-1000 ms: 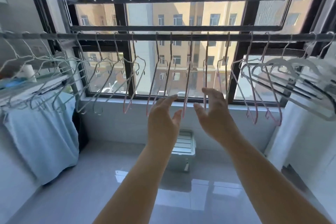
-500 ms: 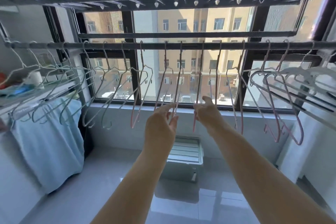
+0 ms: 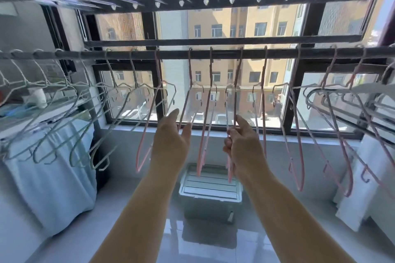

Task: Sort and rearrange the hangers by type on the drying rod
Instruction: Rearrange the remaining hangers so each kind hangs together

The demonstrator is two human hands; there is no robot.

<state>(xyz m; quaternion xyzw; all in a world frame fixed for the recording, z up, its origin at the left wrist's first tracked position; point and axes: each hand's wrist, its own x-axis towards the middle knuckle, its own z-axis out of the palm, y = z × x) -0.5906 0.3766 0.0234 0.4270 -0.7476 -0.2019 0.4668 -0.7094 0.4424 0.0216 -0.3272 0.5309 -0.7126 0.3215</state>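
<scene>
At left, grey-green wire hangers (image 3: 68,120) crowd the dark metal drying rod (image 3: 277,53) above a pale blue cloth (image 3: 53,166). The left hand (image 3: 171,141) spreads wide among pink wire hangers (image 3: 205,113); the right hand (image 3: 243,145) pinches one pink hanger (image 3: 237,74), above a lidded plastic box (image 3: 210,190).

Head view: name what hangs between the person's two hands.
In the head view, one pink wire hanger hangs from the dark metal drying rod between the open left hand and the right hand, which grips a second pink hanger.
</scene>
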